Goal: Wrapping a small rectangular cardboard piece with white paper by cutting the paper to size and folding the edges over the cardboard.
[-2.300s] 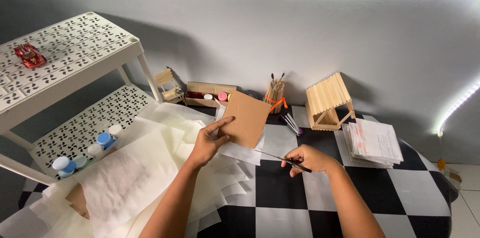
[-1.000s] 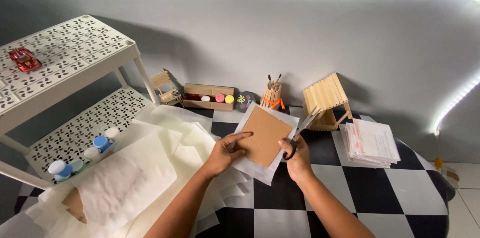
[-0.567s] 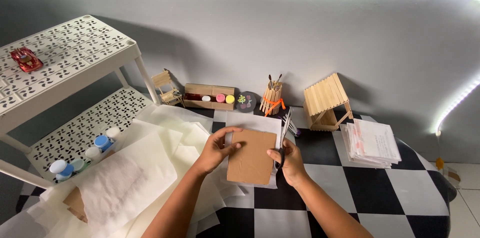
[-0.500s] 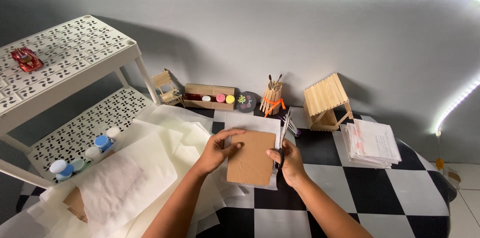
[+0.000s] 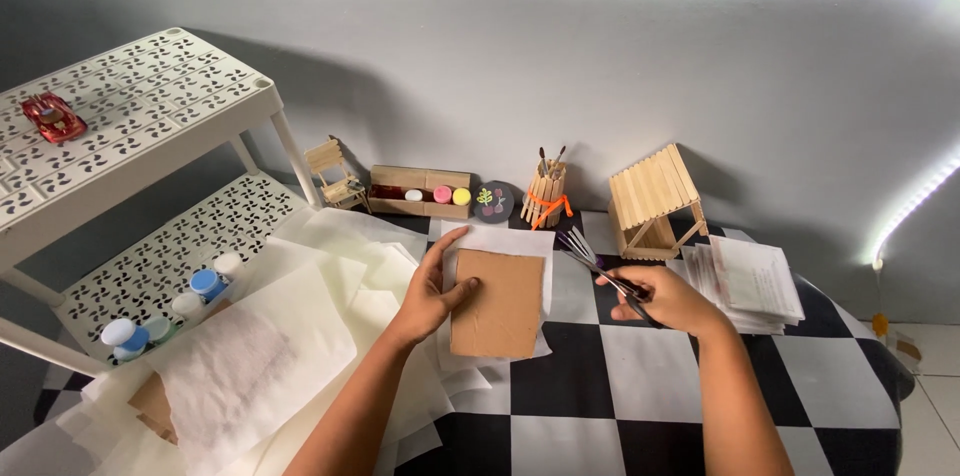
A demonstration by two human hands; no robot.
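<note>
Surface: a checkered black-and-white table (image 5: 640,386) is seen from the head view, set against a grey wall lit by a light strip.
Card: a brown card (image 5: 497,303) is laid flat on white paper (image 5: 500,241) near the table's middle.
Left hand: the left hand (image 5: 437,288) is pressed on the card's left edge, fingers spread wide, nothing gripped.
Right hand: the right hand (image 5: 672,298) is closed around a bundle of brushes (image 5: 590,261) (bristles fanned toward the card), just right of it.
Behind: a stick house (image 5: 655,201), a brush holder (image 5: 545,198) and a paint box (image 5: 420,191) are lined along the wall.
Left side: a white rack (image 5: 130,126) is stood there, with paint jars (image 5: 205,284) on its lower shelf.
Right side: a paper stack (image 5: 750,281) is laid beside the right hand.
</note>
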